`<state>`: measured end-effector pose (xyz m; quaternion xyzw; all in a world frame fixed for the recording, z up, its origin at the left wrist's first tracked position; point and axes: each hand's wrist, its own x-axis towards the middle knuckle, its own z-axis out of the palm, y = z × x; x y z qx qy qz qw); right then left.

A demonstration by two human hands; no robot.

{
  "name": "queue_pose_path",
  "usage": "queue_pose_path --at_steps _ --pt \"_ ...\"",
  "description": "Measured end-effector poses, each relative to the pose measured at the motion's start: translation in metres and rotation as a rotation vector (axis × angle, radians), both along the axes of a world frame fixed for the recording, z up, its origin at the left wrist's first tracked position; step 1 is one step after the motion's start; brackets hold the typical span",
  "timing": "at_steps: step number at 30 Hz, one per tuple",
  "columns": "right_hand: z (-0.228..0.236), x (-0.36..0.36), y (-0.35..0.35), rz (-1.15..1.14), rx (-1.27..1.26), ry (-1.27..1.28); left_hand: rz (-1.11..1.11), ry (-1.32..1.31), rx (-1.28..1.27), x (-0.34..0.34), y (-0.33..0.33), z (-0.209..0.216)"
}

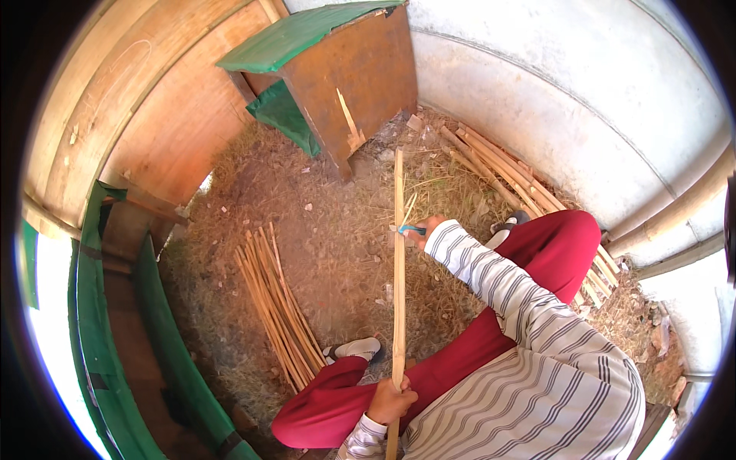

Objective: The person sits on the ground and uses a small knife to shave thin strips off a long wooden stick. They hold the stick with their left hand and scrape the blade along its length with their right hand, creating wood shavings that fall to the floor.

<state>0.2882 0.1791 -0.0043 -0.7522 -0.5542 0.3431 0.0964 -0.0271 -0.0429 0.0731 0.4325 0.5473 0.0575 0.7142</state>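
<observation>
A long pale bamboo strip (399, 284) stretches away from me, its near end beside my lap and its far end out over the dirt floor. Low on the strip, my left hand (392, 400) is wrapped around it. My right hand (424, 230) grips a small blue tool (412, 229) that meets the strip's right edge in its upper half. The tool's exact kind is too small to make out. Thin curled shavings (412, 205) stick out beside the strip just beyond the tool.
A bundle of thin bamboo sticks (277, 307) lies left of my legs. Thicker bamboo pieces (514, 172) lie along the wall at right, partly behind my knee. A brown wooden box (353, 77) with a green cover stands ahead. Green-covered boards (92, 322) line the left.
</observation>
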Motion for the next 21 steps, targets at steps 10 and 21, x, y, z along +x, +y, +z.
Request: queue_pose_path --at_steps 10,21 --pt "-0.009 0.037 0.024 -0.077 -0.031 -0.090 -0.076 0.051 -0.025 -0.013 -0.030 0.002" --pt "-0.006 0.066 0.047 -0.092 -0.093 -0.225 -0.220 0.107 0.151 -0.017 -0.045 0.008"
